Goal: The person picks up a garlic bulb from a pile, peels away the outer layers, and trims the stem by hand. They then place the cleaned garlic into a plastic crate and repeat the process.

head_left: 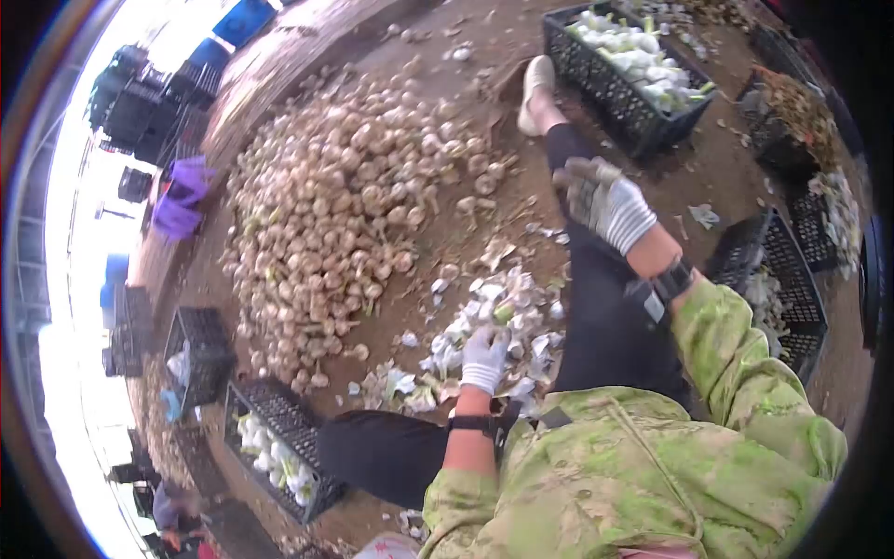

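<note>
My left hand (484,357), in a white glove, reaches down into a heap of white garlic skins and trimmings (484,317) on the ground between my legs. Its fingers curl into the heap, and what they grip is hidden. My right hand (605,200), in a white and grey glove, hovers above my black trouser leg (605,317) with fingers apart and nothing in it. A big pile of unpeeled garlic bulbs (345,214) lies on the dirt floor just beyond the skins.
A black crate of cleaned white garlic (633,93) stands by my foot (535,88). Another crate with some white garlic (279,447) sits by my other leg. More black crates (782,279) stand on the right. A person in purple (182,200) crouches beyond the pile.
</note>
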Demonstrator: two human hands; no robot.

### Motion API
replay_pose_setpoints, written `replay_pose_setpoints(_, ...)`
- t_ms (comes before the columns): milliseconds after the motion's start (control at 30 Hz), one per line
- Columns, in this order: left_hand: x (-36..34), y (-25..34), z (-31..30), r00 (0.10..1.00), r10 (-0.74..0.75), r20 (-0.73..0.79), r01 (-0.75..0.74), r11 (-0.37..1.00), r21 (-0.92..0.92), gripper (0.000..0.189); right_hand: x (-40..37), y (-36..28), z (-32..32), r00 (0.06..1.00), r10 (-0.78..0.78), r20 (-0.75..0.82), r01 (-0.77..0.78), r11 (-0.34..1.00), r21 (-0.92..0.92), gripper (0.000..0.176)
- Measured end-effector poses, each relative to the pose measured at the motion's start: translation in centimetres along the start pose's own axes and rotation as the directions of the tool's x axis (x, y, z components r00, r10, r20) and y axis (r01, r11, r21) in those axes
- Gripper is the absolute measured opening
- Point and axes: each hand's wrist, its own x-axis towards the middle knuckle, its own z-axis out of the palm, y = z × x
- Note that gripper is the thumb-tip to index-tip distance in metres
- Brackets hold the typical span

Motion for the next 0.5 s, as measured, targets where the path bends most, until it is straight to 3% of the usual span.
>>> replay_pose_setpoints(67, 1.5, -1.9, -0.8, 0.992, -0.051, -0.115, 0.05, 0.999, -0.014, 0.011, -0.7, 4.8, 2.9, 0.982, 0.164, -0.096, -0.18, 0.967, -0.181, 0.015)
replay_pose_setpoints(100, 2.4, -2.2, -1.6, 0.984, -0.065, -0.165, 0.065, 0.998, -0.005, 0.01, -1.1, 6.7, 3.4, 0.952, 0.304, 0.041, -0.293, 0.941, -0.168, 0.015)
replay_pose_setpoints(133, 3.4, -2.4, -2.3, 0.966, -0.082, -0.244, 0.068, 0.995, -0.067, 0.017, -1.2, 8.4, 4.2, 0.915, 0.404, 0.014, -0.389, 0.89, -0.238, 0.016)
replay_pose_setpoints(167, 4.6, -2.2, -3.5, 0.962, -0.117, -0.248, 0.093, 0.99, -0.104, 0.026, -1.0, 11.1, 3.4, 0.909, 0.383, 0.166, -0.322, 0.896, -0.305, 0.02)
replay_pose_setpoints(200, 6.0, -3.0, -4.7, 0.949, -0.174, -0.264, 0.147, 0.982, -0.12, 0.029, -1.0, 12.2, 4.4, 0.872, 0.453, 0.185, -0.332, 0.826, -0.455, 0.023)
replay_pose_setpoints(233, 7.8, -3.8, -5.8, 0.933, -0.226, -0.28, 0.194, 0.971, -0.14, 0.031, -1.4, 13.6, 4.0, 0.864, 0.428, 0.266, -0.291, 0.854, -0.432, 0.023)
replay_pose_setpoints(267, 9.6, -4.9, -6.8, 0.917, -0.209, -0.34, 0.212, 0.977, -0.028, 0.033, -0.1, 15.7, 2.9, 0.783, 0.577, 0.231, -0.45, 0.783, -0.429, 0.021)
replay_pose_setpoints(300, 11.5, -5.7, -8.0, 0.899, -0.181, -0.399, 0.232, 0.969, 0.083, 0.036, -0.4, 17.1, 1.6, 0.862, 0.396, 0.316, -0.162, 0.806, -0.569, 0.021)
replay_pose_setpoints(333, 13.3, -5.1, -9.1, 0.887, -0.149, -0.436, 0.239, 0.958, 0.16, 0.04, -0.5, 17.2, 1.2, 0.863, 0.452, 0.224, -0.242, 0.761, -0.602, 0.021)
replay_pose_setpoints(367, 15.4, -4.7, -9.9, 0.873, -0.136, -0.468, 0.234, 0.959, 0.158, 0.045, 0.3, 19.3, -1.3, 0.862, 0.437, 0.255, -0.227, 0.785, -0.576, 0.02)
replay_pose_setpoints(433, 20.5, -5.4, -11.3, 0.865, -0.045, -0.5, 0.248, 0.904, 0.348, 0.047, 1.4, 18.9, -2.2, 0.901, 0.402, 0.164, -0.12, 0.594, -0.795, 0.018)
replay_pose_setpoints(500, 25.6, -6.2, -12.2, 0.866, -0.101, -0.49, 0.307, 0.88, 0.362, 0.049, 1.8, 18.4, -1.3, 0.928, 0.368, 0.056, -0.246, 0.72, -0.649, 0.018)
